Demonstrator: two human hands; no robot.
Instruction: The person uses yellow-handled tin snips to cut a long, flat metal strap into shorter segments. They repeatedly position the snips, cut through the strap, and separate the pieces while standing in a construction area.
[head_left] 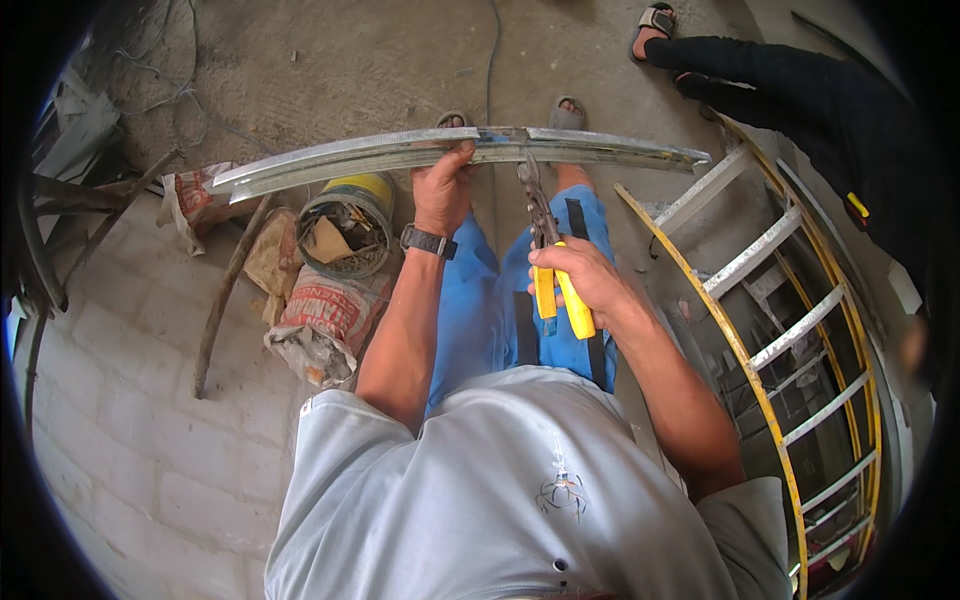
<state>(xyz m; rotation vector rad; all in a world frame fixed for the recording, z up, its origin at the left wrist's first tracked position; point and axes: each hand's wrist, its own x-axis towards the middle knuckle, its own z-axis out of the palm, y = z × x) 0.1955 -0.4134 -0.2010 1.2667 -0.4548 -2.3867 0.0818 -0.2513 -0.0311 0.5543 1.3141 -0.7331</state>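
Observation:
A long, thin metal channel (350, 165) lies crosswise in front of my legs, its upper flange showing a gap near the middle. My left hand (443, 192) is closed round the channel just left of that gap, thumb on top. In my right hand (590, 280) are tin snips (541, 215) with yellow handles. Their dark jaws point away from me and meet the near edge of the channel close to the gap. Whether the blades are closed on the metal is too small to tell.
Left of my legs stand a bucket (347, 232) with debris inside and a torn sack (330, 318). A wooden stick (232, 295) leans nearby. On the right is a yellow-edged ladder (745, 350). Another person in dark trousers (760, 62) is at the upper right. A cable (493, 60) crosses the floor.

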